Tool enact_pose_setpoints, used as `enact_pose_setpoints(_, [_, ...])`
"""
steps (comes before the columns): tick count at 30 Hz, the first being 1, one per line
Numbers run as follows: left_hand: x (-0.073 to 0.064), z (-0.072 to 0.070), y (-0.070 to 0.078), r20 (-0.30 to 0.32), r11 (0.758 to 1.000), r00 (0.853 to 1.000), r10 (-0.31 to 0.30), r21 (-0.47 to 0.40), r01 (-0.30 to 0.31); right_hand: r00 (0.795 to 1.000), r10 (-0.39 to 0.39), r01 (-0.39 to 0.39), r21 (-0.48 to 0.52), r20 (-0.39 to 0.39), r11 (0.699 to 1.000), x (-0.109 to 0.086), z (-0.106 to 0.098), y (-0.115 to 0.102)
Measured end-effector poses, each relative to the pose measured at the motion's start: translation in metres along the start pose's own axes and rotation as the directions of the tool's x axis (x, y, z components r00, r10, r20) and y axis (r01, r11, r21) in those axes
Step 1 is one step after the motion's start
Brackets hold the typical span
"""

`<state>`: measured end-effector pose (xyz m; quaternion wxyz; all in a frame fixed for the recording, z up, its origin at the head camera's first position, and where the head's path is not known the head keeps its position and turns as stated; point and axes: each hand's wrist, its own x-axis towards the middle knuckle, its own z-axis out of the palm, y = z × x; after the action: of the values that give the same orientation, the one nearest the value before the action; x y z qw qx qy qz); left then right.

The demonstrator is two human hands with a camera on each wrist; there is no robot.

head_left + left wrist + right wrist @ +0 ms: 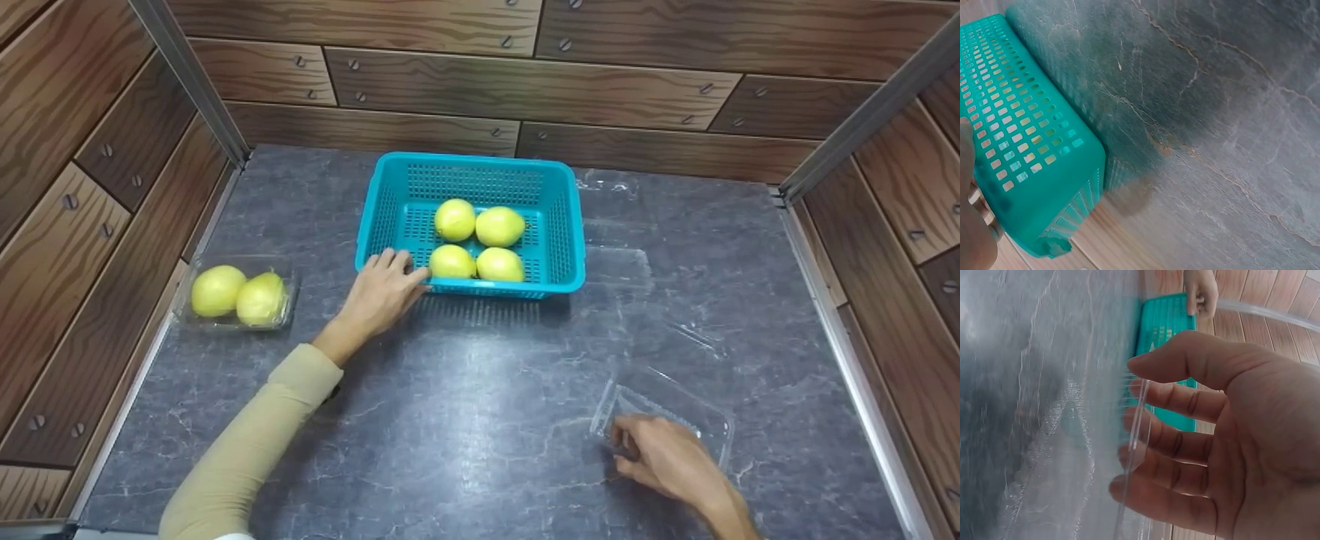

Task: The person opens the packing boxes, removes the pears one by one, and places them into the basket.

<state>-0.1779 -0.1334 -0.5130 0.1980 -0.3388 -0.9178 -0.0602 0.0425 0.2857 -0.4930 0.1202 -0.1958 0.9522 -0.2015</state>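
Note:
The left hand is over the near left rim of a teal plastic basket, its fingers bent a little over the edge and the thumb beside the nearest yellow pear. The left wrist view shows part of this hand at the basket's perforated wall. At the lower right, the right hand holds the wall of a clear plastic container. Seen from the right wrist, the thumb lies on the near side of the clear edge and the fingers behind it.
Several yellow pears sit in the basket. A clear container with two pears stands at the left edge. More clear plastic lies right of the basket. Wood-patterned panels border the grey marbled table.

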Motion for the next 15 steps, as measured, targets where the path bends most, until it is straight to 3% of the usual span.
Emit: enact_pose_setpoints(15, [0.000, 0.001, -0.001, -0.011, 1.000, 1.000, 0.010, 0.023, -0.010, 0.974, 0.216, -0.214, -0.044, 0.067, 0.976, -0.015, -0.018, 0.028])
